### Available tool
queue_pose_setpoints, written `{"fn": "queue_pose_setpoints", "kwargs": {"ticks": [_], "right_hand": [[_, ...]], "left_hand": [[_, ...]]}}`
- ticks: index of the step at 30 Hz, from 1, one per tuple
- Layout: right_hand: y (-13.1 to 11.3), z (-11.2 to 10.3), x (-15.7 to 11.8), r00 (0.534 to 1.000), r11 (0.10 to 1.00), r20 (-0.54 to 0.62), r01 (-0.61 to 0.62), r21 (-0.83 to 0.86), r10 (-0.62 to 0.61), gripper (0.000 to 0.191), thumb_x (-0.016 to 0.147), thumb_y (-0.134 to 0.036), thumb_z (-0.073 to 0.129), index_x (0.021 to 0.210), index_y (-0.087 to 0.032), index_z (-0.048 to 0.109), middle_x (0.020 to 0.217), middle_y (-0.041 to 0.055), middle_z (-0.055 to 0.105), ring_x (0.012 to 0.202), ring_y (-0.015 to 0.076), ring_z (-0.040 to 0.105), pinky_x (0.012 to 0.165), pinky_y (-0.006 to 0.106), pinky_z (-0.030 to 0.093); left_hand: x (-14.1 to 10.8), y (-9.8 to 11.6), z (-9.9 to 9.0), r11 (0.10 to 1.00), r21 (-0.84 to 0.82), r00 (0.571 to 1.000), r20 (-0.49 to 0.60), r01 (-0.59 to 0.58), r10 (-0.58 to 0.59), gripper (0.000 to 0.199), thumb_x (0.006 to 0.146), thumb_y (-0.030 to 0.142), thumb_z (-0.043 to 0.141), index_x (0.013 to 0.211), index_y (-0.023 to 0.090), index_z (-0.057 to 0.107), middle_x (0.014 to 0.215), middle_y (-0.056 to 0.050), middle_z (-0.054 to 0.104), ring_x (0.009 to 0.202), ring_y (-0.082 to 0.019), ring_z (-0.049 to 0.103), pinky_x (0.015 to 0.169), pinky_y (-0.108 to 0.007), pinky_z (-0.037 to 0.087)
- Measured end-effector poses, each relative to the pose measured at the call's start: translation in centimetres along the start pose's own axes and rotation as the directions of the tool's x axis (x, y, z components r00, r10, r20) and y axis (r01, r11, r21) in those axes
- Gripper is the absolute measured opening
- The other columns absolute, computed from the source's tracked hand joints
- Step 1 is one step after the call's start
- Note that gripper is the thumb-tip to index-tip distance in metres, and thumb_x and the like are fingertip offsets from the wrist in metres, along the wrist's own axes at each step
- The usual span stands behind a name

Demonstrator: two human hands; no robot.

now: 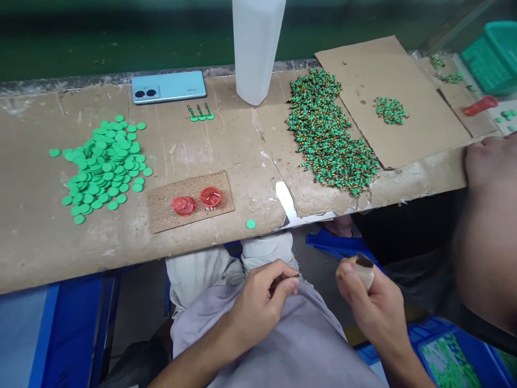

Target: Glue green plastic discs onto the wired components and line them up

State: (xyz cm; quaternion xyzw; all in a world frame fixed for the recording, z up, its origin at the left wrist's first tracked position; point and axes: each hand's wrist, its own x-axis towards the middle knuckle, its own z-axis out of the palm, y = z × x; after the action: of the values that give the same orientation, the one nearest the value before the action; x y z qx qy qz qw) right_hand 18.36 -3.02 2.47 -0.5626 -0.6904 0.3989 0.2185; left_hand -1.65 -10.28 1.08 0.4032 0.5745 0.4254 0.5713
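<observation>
Below the bench edge, over my lap, my left hand [258,307] pinches a thin small metal-looking item [291,278] between thumb and fingers. Its exact kind is too small to tell. My right hand [369,296] grips a pale wrapped cylindrical piece [365,272] with a dark top end. Neither hand touches the bench. The nearest thing on it is a single green plastic disc [251,224] lying close to the front edge.
The cardboard-covered bench [226,161] holds a pile of green discs, several assembled green pins, red dishes on cork, a phone, a white bottle and a heap of green-and-orange parts. A co-worker's arm [484,215] intrudes at right.
</observation>
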Motion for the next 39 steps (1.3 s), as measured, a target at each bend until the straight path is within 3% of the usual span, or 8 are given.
{"fn": "queue_pose_setpoints", "kwargs": {"ticks": [5,11,17,22,26,30,35,39], "right_hand": [[-0.5,-0.2,-0.4,0.926,0.979,0.333,0.201,-0.04,-0.177,0.03,0.105,-0.043,0.049,0.088,-0.021,0.059,0.068,-0.0035,0.06,0.055,0.0115,0.054,0.053,0.021,0.042],[-1.2,0.3,-0.8,0.874,0.946,0.392,0.322,-0.022,-0.288,0.022,0.109,-0.03,0.039,0.106,-0.023,0.061,0.088,-0.0008,0.068,0.072,0.0121,0.066,0.067,0.022,0.047],[-1.0,0.4,-0.4,0.96,0.936,0.116,0.277,-0.218,-0.257,0.023,0.109,-0.028,0.041,0.103,-0.022,0.063,0.077,-0.0019,0.065,0.064,0.0115,0.064,0.061,0.021,0.047],[-0.8,0.6,-0.5,0.904,0.912,0.301,0.366,-0.183,-0.302,0.025,0.108,-0.03,0.041,0.1,-0.022,0.063,0.078,-0.0006,0.066,0.066,0.0135,0.066,0.062,0.023,0.049],[-0.3,1.1,-0.6,0.958,0.915,0.151,0.277,-0.294,-0.242,0.025,0.108,-0.031,0.042,0.1,-0.021,0.064,0.085,0.0024,0.071,0.073,0.0165,0.071,0.064,0.024,0.051],[0.0,0.8,-0.2,0.902,0.868,0.206,0.424,-0.26,-0.379,0.022,0.107,-0.033,0.045,0.113,-0.023,0.064,0.1,0.004,0.075,0.086,0.018,0.075,0.071,0.023,0.056],[-0.6,-1.9,4.3,0.907,0.833,-0.027,0.374,-0.408,-0.421,0.039,0.105,-0.044,0.042,0.129,-0.021,0.062,0.114,0.0118,0.072,0.101,0.0279,0.071,0.085,0.037,0.057],[-2.5,-3.1,9.5,0.871,0.802,-0.124,0.37,-0.47,-0.475,0.055,0.101,-0.053,0.045,0.141,-0.017,0.056,0.124,0.0182,0.067,0.11,0.0356,0.066,0.096,0.05,0.052]], "left_hand": [[-0.2,0.0,0.2,0.998,-0.067,1.0,0.006,0.018,-0.018,0.017,0.1,0.029,0.054,0.096,0.019,0.067,0.081,0.001,0.069,0.074,-0.013,0.063,0.067,-0.023,0.045],[-0.1,0.0,0.2,0.998,-0.051,1.0,0.003,-0.028,0.028,0.017,0.1,0.027,0.054,0.099,0.018,0.069,0.084,0.0,0.07,0.077,-0.013,0.065,0.071,-0.022,0.048],[-0.3,-0.1,0.2,0.997,0.02,0.997,-0.02,-0.07,0.07,0.015,0.099,0.022,0.055,0.095,0.018,0.07,0.078,0.001,0.068,0.073,-0.013,0.063,0.069,-0.022,0.045],[-0.1,-0.2,0.2,0.998,0.036,0.998,-0.016,-0.06,0.06,0.018,0.099,0.023,0.053,0.095,0.018,0.069,0.079,-0.001,0.068,0.074,-0.014,0.064,0.069,-0.024,0.044],[0.0,-0.3,0.2,0.998,0.024,0.998,-0.02,-0.062,0.063,0.018,0.099,0.024,0.053,0.093,0.018,0.069,0.076,0.0,0.066,0.071,-0.014,0.061,0.068,-0.025,0.043],[-0.3,0.0,0.2,1.0,-0.005,0.999,-0.046,-0.015,0.014,0.016,0.097,0.027,0.055,0.092,0.017,0.066,0.074,0.0,0.062,0.067,-0.013,0.055,0.063,-0.025,0.039],[-0.4,1.5,-0.9,0.995,-0.083,0.995,-0.093,-0.045,0.038,0.025,0.098,0.031,0.054,0.111,0.018,0.07,0.071,0.001,0.057,0.061,-0.013,0.048,0.058,-0.025,0.036],[-0.2,3.0,-2.8,0.988,-0.047,0.975,-0.173,-0.148,0.138,0.024,0.098,0.032,0.056,0.099,0.018,0.075,0.082,-0.003,0.068,0.072,-0.015,0.056,0.066,-0.025,0.04]]}}
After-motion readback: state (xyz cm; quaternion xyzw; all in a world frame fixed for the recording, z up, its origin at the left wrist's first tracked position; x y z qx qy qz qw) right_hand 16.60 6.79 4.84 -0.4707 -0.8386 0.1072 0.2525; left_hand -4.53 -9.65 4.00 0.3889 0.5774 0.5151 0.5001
